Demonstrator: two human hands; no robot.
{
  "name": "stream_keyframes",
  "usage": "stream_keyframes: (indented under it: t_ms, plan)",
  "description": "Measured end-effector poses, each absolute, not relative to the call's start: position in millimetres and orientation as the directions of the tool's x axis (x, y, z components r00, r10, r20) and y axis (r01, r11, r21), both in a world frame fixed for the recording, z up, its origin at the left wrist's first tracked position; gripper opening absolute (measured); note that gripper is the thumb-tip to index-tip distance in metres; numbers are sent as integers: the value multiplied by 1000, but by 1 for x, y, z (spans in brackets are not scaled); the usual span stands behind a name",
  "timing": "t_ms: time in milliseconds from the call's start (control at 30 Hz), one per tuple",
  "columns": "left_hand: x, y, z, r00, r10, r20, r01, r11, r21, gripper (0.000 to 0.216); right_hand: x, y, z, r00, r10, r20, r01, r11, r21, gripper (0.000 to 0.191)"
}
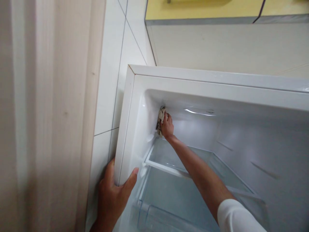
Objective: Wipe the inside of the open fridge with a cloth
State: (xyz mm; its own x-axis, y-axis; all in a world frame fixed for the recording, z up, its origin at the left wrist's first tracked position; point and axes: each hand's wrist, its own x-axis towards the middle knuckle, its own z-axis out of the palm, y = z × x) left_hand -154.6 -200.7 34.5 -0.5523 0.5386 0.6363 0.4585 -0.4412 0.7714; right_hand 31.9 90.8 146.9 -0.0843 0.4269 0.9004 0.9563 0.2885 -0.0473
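Cloth [161, 119], all bunched up, is in the right hand [167, 125] — its fingers grip it against the left inside wall of the fridge [198, 82], above the glass shelf [164, 168]. The left hand [113, 193] holds the fridge's side edge.

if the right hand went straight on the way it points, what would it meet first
Beyond the cloth in the right hand, likely the refrigerator's left inner wall; whether they touch is unclear.
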Motion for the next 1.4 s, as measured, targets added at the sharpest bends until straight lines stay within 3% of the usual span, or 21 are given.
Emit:
stream_keyframes:
  t_ms: [300, 500, 900, 1200, 1400]
  plan:
    - [-155, -198, 33, -552, 532, 641, 461, -446, 767, 53, 62, 85, 178, -232, 595, 769, 973, 148, 179, 67]
    - [-147, -204, 40, -612, 521, 595, 401, -443, 801, 50, 86, 63, 191, -236, 623, 746, 958, 23, 284, 62]
    - [-155, -203, 43, -593, 581, 557, 417, -370, 830, 56, 206, 30, 178, 87, 526, 846, 956, -284, 79, 57]
    - [-153, -203, 41, -585, 562, 585, 445, -380, 811, 60, 225, 29, 166, 304, 471, 828, 934, -318, -162, 58]
    - [-153, -202, 40, -575, 554, 602, 466, -382, 798, 59, 231, 26, 156, 428, 453, 782, 878, -416, -239, 58]
